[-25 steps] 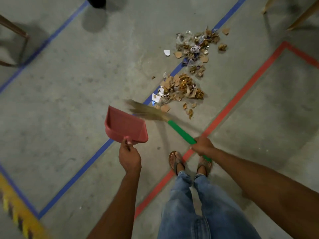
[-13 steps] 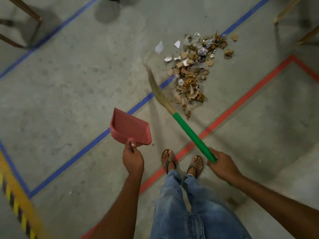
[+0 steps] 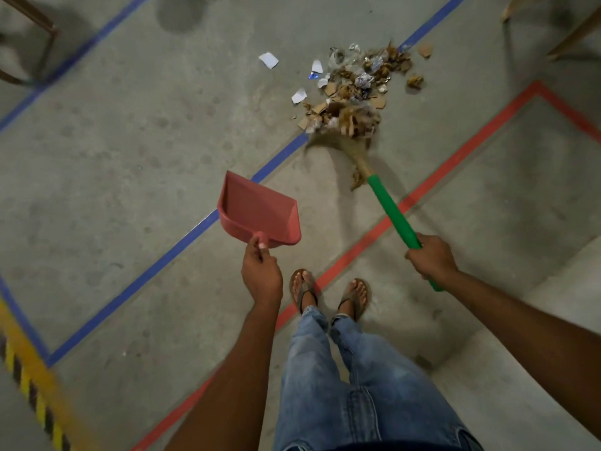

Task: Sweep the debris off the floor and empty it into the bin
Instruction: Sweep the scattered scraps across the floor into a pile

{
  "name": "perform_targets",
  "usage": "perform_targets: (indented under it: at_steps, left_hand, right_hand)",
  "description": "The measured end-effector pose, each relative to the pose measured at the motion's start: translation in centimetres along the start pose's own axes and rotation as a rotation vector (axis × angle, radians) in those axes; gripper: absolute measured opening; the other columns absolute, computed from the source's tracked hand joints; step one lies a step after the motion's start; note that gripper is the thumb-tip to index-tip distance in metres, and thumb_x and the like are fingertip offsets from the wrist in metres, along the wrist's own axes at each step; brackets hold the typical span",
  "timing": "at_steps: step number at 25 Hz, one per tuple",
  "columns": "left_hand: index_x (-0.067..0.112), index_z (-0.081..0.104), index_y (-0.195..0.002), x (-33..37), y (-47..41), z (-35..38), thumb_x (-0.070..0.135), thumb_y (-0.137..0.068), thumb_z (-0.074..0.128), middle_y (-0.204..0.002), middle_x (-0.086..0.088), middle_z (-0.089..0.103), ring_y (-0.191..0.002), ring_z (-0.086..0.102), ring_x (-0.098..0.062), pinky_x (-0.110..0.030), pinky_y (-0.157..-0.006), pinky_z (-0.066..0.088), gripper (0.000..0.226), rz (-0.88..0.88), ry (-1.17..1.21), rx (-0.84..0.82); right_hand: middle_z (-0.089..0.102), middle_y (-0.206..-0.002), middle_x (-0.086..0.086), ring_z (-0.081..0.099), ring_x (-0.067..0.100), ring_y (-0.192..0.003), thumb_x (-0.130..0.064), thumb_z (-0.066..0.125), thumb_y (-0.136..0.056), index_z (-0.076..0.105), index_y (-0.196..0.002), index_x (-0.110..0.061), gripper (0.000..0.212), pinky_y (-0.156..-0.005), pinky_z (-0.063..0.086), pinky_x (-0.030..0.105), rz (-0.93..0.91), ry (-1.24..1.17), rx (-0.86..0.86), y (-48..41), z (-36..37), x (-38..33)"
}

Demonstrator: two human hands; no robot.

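A pile of debris (image 3: pixel 354 92), cardboard bits, crumpled foil and paper scraps, lies on the concrete floor ahead of me. My right hand (image 3: pixel 431 258) grips the green handle of a broom (image 3: pixel 392 211), whose straw bristles touch the near edge of the pile. My left hand (image 3: pixel 261 273) holds a red dustpan (image 3: pixel 258 211) by its short handle, left of the broom and above the floor, apart from the debris. A few white paper scraps (image 3: pixel 269 59) lie loose to the left of the pile. No bin is in view.
Blue tape (image 3: pixel 182 237) and red tape (image 3: pixel 383 222) lines cross the floor. A yellow-black hazard stripe (image 3: pixel 29 375) runs at the lower left. Metal furniture legs (image 3: pixel 45 30) stand at the top left, wooden legs (image 3: pixel 572 34) at the top right. My sandalled feet (image 3: pixel 328 292) stand on the red line.
The broom head swung from the pile's left side to its near edge, pushing the near debris back into the far heap. The dustpan stayed about where it was.
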State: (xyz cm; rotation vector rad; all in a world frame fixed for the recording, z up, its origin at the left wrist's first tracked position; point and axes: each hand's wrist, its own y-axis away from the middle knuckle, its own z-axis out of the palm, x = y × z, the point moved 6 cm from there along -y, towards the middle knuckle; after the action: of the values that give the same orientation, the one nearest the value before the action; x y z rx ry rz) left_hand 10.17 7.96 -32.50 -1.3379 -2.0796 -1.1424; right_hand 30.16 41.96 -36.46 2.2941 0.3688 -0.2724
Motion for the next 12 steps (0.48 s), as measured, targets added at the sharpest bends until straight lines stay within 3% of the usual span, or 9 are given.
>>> perform_targets:
  at_steps: [2, 4, 8, 12]
  left_hand:
    - [0.029, 0.065, -0.130, 0.1, 0.8, 0.9, 0.044, -0.105, 0.050, -0.081, 0.022, 0.065, -0.080, 0.072, -0.020, -0.044, -0.082, 0.058, 0.032, 0.024, -0.027, -0.019]
    - [0.030, 0.065, -0.130, 0.1, 1.7, 1.5, 0.039, -0.105, 0.048, -0.086, 0.017, 0.067, -0.083, 0.072, -0.023, -0.047, -0.082, 0.058, 0.031, 0.042, -0.043, -0.040]
    - [0.032, 0.064, -0.128, -0.5, 2.6, 2.4, 0.046, -0.099, 0.044, -0.113, 0.001, 0.074, -0.096, 0.074, -0.028, -0.050, -0.088, 0.057, 0.039, 0.060, -0.059, -0.086]
    - [0.027, 0.065, -0.130, -0.8, 3.2, 3.9, 0.034, -0.103, 0.049, -0.113, -0.005, 0.074, -0.097, 0.073, -0.031, -0.051, -0.089, 0.056, 0.032, 0.050, -0.078, -0.129]
  right_hand:
    - [0.072, -0.077, 0.010, 0.067, 0.032, -0.064, -0.014, 0.066, -0.076, 0.069, -0.116, -0.018, 0.041, -0.059, 0.060, 0.041, -0.056, -0.035, -0.032, 1.9, -1.2, 1.3]
    - [0.073, -0.083, 0.008, 0.068, 0.028, -0.070, -0.011, 0.067, -0.077, 0.070, -0.119, -0.022, 0.044, -0.067, 0.058, 0.036, -0.100, 0.002, -0.097, 4.8, -1.2, 4.5]
    - [0.075, -0.097, 0.004, 0.070, 0.023, -0.082, -0.015, 0.063, -0.076, 0.065, -0.132, -0.026, 0.056, -0.074, 0.057, 0.033, -0.052, 0.247, -0.236, 8.8, 1.0, 13.5]
    - [0.075, -0.096, 0.010, 0.071, 0.029, -0.086, -0.024, 0.060, -0.072, 0.071, -0.115, -0.022, 0.044, -0.074, 0.057, 0.033, 0.086, 0.344, -0.252, 6.5, 0.8, 15.6]
